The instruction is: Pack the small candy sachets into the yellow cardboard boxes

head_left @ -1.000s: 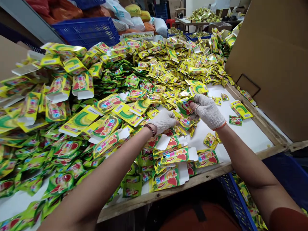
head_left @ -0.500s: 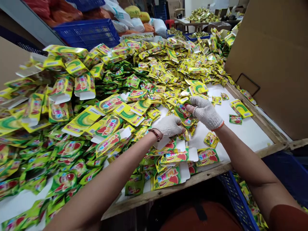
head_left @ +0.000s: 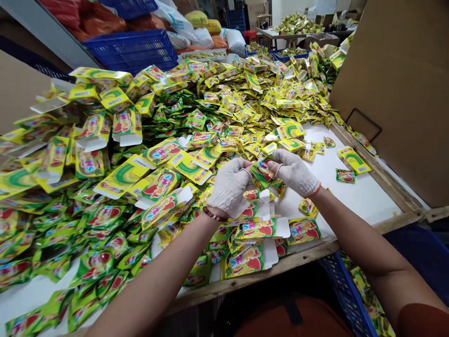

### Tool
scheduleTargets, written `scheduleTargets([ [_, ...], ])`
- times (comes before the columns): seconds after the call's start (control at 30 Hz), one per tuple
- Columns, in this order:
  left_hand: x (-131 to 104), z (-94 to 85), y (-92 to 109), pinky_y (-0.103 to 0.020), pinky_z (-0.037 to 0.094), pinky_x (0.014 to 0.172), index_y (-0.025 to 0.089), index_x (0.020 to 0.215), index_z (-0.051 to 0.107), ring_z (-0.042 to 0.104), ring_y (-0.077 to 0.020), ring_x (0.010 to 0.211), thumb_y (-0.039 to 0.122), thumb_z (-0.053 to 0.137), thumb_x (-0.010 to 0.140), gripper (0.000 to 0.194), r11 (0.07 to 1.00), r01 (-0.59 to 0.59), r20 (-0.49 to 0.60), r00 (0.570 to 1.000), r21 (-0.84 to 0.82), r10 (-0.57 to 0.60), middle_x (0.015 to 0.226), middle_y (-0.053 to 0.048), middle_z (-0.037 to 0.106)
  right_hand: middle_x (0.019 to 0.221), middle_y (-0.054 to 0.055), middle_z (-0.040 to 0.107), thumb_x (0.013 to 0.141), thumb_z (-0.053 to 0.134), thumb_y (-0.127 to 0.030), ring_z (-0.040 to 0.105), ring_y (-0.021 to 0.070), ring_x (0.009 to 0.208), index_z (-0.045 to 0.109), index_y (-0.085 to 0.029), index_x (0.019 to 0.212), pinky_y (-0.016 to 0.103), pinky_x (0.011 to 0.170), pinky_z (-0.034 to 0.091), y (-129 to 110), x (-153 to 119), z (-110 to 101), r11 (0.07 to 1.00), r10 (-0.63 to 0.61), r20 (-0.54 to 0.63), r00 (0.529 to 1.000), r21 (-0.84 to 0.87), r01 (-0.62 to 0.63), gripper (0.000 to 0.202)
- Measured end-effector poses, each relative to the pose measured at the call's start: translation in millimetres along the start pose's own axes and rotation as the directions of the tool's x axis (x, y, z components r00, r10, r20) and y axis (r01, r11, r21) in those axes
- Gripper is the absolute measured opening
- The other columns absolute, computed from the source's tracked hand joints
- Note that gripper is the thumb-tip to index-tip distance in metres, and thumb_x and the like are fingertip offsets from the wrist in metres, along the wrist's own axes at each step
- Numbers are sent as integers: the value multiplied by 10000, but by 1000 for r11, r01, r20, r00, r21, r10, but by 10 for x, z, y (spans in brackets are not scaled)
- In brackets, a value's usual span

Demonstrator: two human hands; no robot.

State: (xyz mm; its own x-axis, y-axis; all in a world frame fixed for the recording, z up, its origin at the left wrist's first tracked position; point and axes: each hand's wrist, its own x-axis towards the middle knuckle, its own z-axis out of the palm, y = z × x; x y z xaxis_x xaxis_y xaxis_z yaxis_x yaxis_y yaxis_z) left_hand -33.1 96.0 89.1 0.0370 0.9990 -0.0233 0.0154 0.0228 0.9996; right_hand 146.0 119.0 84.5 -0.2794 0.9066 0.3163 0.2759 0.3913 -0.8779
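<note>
Head view: white tabletop point(head_left: 354, 192) (wooden-edged) is heaped with green-yellow sachets point(head_left: 242, 107) and flat cartons point(head_left: 122, 175); blue crates point(head_left: 135, 47) stand beyond its far edge. Left hand point(head_left: 228, 185) and right hand point(head_left: 293, 172), both gloved, pinch a sachet bundle point(head_left: 264, 171) above the near edge.

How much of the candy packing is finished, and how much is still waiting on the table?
Done: a few filled-looking boxes lie at the near table edge, though I can't tell if they are full. In hand: the left hand and right hand together hold a small stack of sachets. Left: a huge heap of loose sachets and many flat, open boxes remain.
</note>
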Motion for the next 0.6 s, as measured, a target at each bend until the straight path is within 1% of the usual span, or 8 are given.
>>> scheduleTargets([
  [0.07, -33, -2, -29, -221, 502, 545, 172, 790, 620, 570, -122, 616, 389, 767, 692, 280, 999, 9, -22, 1000, -45, -10, 694, -8, 617, 859, 38, 626, 876, 546, -317, 564, 192, 837, 602, -167, 899, 362, 810, 487, 19, -18, 74, 1000, -3, -6, 1000, -19, 3, 162],
  [0.23, -141, 22, -4, -220, 537, 561, 182, 791, 572, 580, -101, 590, 404, 772, 716, 308, 975, 15, -62, 998, -220, -29, 676, 27, 575, 966, 71, 651, 909, 503, -311, 589, 217, 919, 591, -188, 977, 404, 886, 495, 32, -45, 169, 998, -55, -124, 991, -24, 52, 166],
  [0.27, -171, 22, 25, -215, 540, 557, 182, 788, 561, 578, -95, 580, 403, 766, 727, 307, 965, 32, -33, 999, -260, -42, 671, 33, 565, 961, 67, 649, 907, 506, -305, 587, 216, 917, 587, -194, 967, 400, 884, 496, 37, -46, 172, 997, -68, -135, 989, -38, 64, 150],
  [0.33, -235, 12, 93, -214, 551, 553, 177, 809, 562, 594, -97, 592, 370, 762, 731, 289, 943, 126, 91, 990, -309, -103, 695, 25, 576, 891, 47, 632, 889, 527, -289, 576, 206, 864, 577, -204, 901, 384, 848, 500, 47, -48, 172, 992, -99, -130, 987, -90, 88, 100],
  [0.4, -293, -5, 151, -227, 573, 567, 164, 840, 577, 627, -112, 632, 290, 773, 699, 272, 919, 256, 221, 956, -301, -194, 739, 7, 599, 802, 25, 600, 870, 548, -282, 554, 192, 789, 554, -209, 816, 367, 791, 500, 50, -51, 170, 983, -131, -119, 984, -141, 114, 91],
  [0.43, -317, -10, 171, -237, 586, 584, 159, 847, 580, 643, -120, 653, 248, 771, 684, 267, 906, 306, 250, 939, -291, -237, 748, 4, 601, 780, 19, 592, 868, 553, -284, 547, 187, 766, 547, -209, 796, 361, 770, 498, 44, -54, 169, 980, -146, -126, 981, -151, 126, 103],
  [0.5, -351, -6, 191, -257, 608, 625, 162, 848, 567, 663, -127, 680, 187, 749, 676, 252, 889, 341, 213, 935, -307, -285, 746, 10, 594, 797, 25, 608, 883, 550, -297, 554, 184, 761, 555, -206, 818, 360, 759, 498, 15, -62, 167, 982, -163, -174, 971, -122, 143, 113],
  [0.6, -370, 38, 193, -268, 617, 663, 181, 888, 539, 683, -131, 724, 161, 707, 690, 261, 884, 270, 65, 962, -382, -265, 815, 3, 634, 853, 36, 634, 913, 545, -340, 571, 183, 792, 570, -202, 884, 362, 781, 507, -59, -82, 161, 990, -136, -282, 950, -12, 139, 143],
])
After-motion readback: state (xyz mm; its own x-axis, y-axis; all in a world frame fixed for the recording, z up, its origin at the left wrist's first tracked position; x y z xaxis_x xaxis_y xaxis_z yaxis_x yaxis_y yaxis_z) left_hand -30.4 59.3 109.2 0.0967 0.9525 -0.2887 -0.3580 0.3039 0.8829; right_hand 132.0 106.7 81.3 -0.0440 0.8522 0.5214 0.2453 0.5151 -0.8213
